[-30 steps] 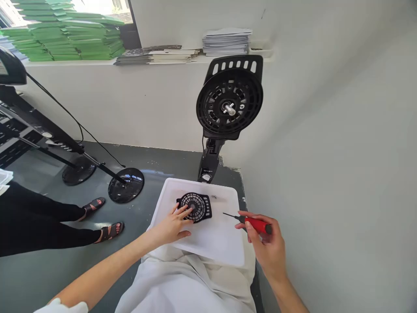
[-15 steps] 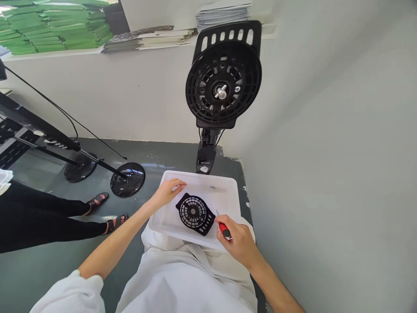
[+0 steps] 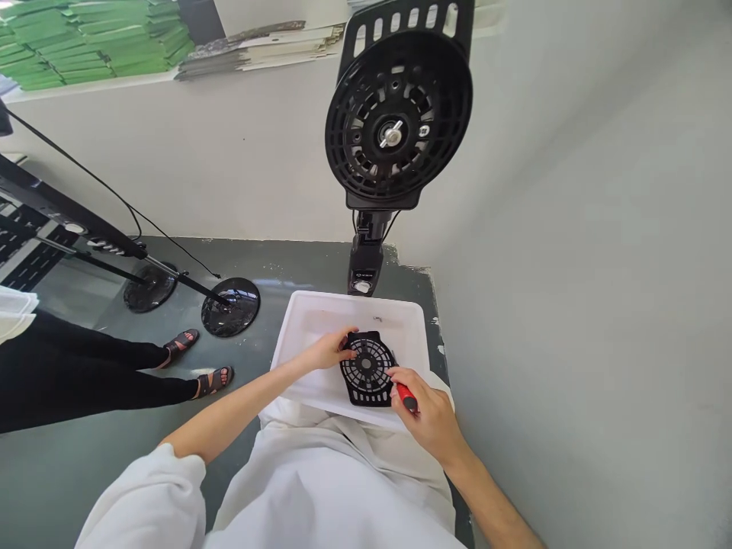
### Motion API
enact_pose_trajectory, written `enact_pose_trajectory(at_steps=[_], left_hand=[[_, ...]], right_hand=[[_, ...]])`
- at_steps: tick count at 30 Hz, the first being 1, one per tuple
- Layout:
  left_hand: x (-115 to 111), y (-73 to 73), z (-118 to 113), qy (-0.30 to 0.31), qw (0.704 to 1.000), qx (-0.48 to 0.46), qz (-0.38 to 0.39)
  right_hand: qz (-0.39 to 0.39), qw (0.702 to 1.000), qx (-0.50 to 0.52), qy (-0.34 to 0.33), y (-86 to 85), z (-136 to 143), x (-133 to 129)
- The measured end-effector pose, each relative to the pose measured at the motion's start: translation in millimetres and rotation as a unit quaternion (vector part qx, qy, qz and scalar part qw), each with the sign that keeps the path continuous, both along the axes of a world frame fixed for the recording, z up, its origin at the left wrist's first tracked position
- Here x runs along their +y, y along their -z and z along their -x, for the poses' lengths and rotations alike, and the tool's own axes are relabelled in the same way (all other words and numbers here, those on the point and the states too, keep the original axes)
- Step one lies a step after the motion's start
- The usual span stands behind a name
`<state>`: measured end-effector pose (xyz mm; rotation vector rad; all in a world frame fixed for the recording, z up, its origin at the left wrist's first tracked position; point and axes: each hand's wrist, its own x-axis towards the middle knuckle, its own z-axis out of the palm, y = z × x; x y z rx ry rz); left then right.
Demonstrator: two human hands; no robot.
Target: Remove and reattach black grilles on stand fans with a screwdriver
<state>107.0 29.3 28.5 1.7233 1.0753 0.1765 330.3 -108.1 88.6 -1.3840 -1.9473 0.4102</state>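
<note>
A black slotted fan cover [image 3: 367, 364], round with a wider slotted end toward me, lies in a white plastic tray [image 3: 286, 335] on my lap. My left hand [image 3: 335, 349] grips its upper left edge, thumb on the grille, fingers at the rim. Closed in my right hand [image 3: 426, 412] is a screwdriver [image 3: 407, 398] with a red and black handle; its shaft is mostly hidden, and my fingertips are at the cover's right edge. Small metal screws [image 3: 377, 319] lie near the tray's far side, too small to count.
Beyond the tray stands a black fan [image 3: 399, 114] with its motor shaft and wing-shaped pin bare. To the left are fan stands with round black bases [image 3: 231, 306] and a person's dark trousers [image 3: 85, 374]. Green stacked packs [image 3: 97, 42] and papers [image 3: 268, 49] line the ledge.
My left hand has come from the tray's upper left onto the cover. The cover has turned, its slotted end now facing me. The screwdriver stays in my right hand.
</note>
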Motion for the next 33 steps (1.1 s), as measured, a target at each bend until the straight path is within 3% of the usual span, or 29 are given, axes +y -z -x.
enact_pose_trajectory(at_steps=[3, 6, 9, 12, 16, 20, 23, 25, 26, 28, 29, 31, 33], left_hand=[[7.4, -6.9, 13.5, -0.036, 0.999, -0.023, -0.007], [18.4, -27.5, 44.7, -0.086, 0.994, -0.069, -0.020], [23.9, -50.7, 76.8, -0.194, 0.968, -0.149, -0.056], [20.8, -65.1, 97.8, -0.280, 0.936, -0.189, -0.100], [12.0, -73.7, 107.8, -0.350, 0.895, -0.214, -0.175], [10.1, -82.4, 110.4, -0.424, 0.831, -0.256, -0.255], [6.4, -80.2, 107.1, -0.432, 0.811, -0.241, -0.312], [-0.5, -73.8, 98.6, -0.372, 0.836, -0.202, -0.350], [-4.8, -71.1, 92.5, -0.300, 0.866, -0.185, -0.355], [-13.3, -70.5, 78.4, -0.086, 0.929, -0.156, -0.324], [-16.8, -73.5, 71.6, 0.030, 0.946, -0.145, -0.288], [-20.4, -85.0, 60.9, 0.186, 0.954, -0.120, -0.202], [-18.5, -97.3, 54.0, 0.243, 0.958, -0.097, -0.117]], right_hand=[[-0.003, 1.000, 0.024, 0.010, 1.8, -2.2, -3.1], [-0.012, 0.999, 0.048, 0.021, 3.7, -3.4, -5.0], [-0.012, 0.998, 0.049, 0.025, 3.9, -2.2, -4.2], [-0.008, 1.000, 0.026, 0.010, 1.7, 0.0, -1.8], [-0.012, 1.000, 0.008, -0.016, -1.6, 1.0, -1.2], [-0.024, 0.999, 0.000, -0.028, -3.3, -0.5, -4.0], [-0.036, 0.998, -0.016, -0.039, -4.5, -1.6, -3.7], [-0.046, 0.997, -0.032, -0.045, -5.5, -1.7, -1.4], [-0.048, 0.997, -0.041, -0.049, -5.9, -1.4, 0.1], [-0.046, 0.995, -0.063, -0.063, -6.4, -0.2, 3.0], [-0.043, 0.994, -0.074, -0.072, -6.4, 0.5, 4.0], [-0.037, 0.991, -0.094, -0.086, -5.5, 1.5, 4.4], [-0.035, 0.989, -0.108, -0.093, -3.7, 1.5, 2.9]])
